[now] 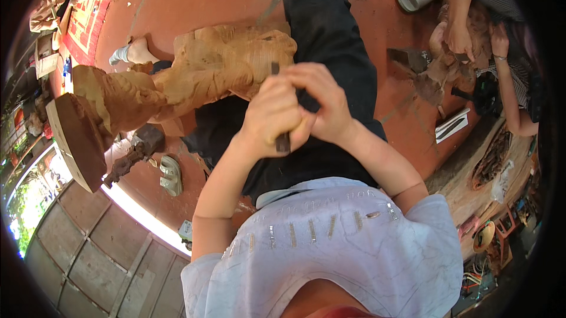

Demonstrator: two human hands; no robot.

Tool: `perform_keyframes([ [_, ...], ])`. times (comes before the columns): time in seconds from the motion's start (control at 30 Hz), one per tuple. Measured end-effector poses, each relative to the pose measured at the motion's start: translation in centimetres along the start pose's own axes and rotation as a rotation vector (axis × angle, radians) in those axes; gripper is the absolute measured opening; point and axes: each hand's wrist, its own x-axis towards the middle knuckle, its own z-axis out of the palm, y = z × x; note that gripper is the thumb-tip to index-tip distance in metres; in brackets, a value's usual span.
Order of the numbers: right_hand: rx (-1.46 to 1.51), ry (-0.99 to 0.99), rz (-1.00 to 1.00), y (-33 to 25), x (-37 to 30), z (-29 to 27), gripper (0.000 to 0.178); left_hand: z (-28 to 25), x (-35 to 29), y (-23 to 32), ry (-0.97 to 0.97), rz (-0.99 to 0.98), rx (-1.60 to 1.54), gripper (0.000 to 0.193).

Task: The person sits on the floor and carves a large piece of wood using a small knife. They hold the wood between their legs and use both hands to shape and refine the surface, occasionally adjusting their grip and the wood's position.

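Both my hands are raised together in front of my body, wrapped round a narrow dark bar (283,142). Its ends stick out above and below my left hand (271,113), which is closed in a fist about it. Pressed against that fist, my right hand (321,97) is curled too; its fingertips are partly hidden, but it appears to grip the same bar. Just beyond my hands, a large carved wooden figure (227,61) lies on its side across my left leg. Its flat, dark base (76,144) faces the left.
At right, another person's hand (458,41) rests on a smaller wood carving (433,85). Dark narrow tools lie on a white sheet (453,124). A long wooden slab (471,170) borders the right side. A sandal (171,175) and a dark wood piece (132,156) lie at left.
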Motion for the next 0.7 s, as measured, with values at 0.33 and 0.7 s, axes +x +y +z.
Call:
perform_keyframes([
  [0.33,0.051,-0.055,0.063,0.1,-1.8,0.1,0.038,0.4,-1.2,1.0,-0.154,-0.029,0.053,0.024],
  [0.7,0.053,-0.030,0.075,0.0,-1.8,0.0,0.040,0.3,-0.7,0.4,-0.151,0.001,0.030,0.022],
])
